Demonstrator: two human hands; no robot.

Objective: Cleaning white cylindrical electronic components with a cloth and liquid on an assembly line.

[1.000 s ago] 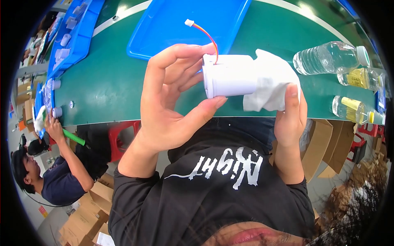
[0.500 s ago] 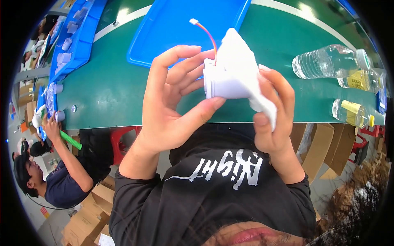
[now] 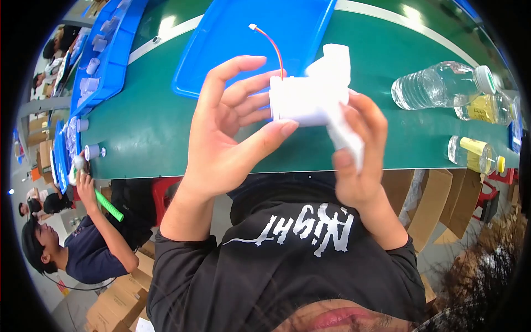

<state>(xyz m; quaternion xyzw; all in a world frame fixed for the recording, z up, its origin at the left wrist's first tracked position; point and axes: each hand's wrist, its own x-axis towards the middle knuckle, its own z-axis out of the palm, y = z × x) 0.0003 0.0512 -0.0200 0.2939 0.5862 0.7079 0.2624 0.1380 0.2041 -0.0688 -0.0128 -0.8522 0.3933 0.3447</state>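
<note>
A white cylindrical plastic housing (image 3: 296, 100) is held up in front of me, above the table's near edge. From its top rises a thin red-orange wire (image 3: 275, 47) ending in a small white connector (image 3: 253, 26). My left hand (image 3: 218, 130) grips the housing's left end, thumb below and fingers behind it. Closed on a crumpled white cloth (image 3: 336, 66), my right hand (image 3: 362, 146) presses it around the housing's right end. The cloth hides that end, and one corner hangs below between the thumb and fingers.
Behind my hands lies a blue tray (image 3: 191, 74) on the green table (image 3: 149, 133). Clear bottles (image 3: 437, 86) lie at the right. A blue bin (image 3: 119, 61) with white cups stands far left. Nearby, a co-worker's hand (image 3: 86, 188) is beside a green handle (image 3: 109, 206).
The housing and both hands have shifted slightly up and left. The cloth has changed shape, its pointed top now folded over to the right. The co-worker's hand has moved slightly right and down.
</note>
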